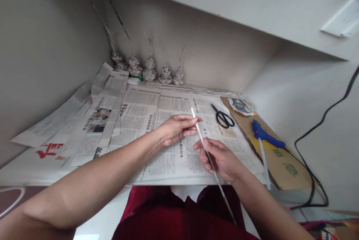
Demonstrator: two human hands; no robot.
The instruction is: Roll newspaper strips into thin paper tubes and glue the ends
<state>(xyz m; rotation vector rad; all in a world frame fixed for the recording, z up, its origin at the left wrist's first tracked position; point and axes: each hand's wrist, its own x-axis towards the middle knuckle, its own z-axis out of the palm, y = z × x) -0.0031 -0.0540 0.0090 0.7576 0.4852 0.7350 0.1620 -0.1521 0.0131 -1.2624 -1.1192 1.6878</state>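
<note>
Between my two hands runs a thin rolled newspaper stick [199, 132], slanting from above the table down toward my lap. My left hand [181, 128] pinches it near its upper, whiter end, thumb against fingers. Lower down, my right hand [218, 157] grips the same stick between thumb and fingers. Beneath both hands lie newspaper sheets [157, 157] spread over the table. Black-handled scissors [223, 117] rest on the paper, beyond my right hand and to its right.
Several woven paper gourds [149, 69] stand along the back wall, beside a row of thin paper sticks [196, 90]. Cut newspaper strips [112, 101] lie at left. At right, a blue glue gun [263, 135] with a black cord [311, 172] rests on cardboard [272, 165]. A slanted panel [224, 0] hangs overhead.
</note>
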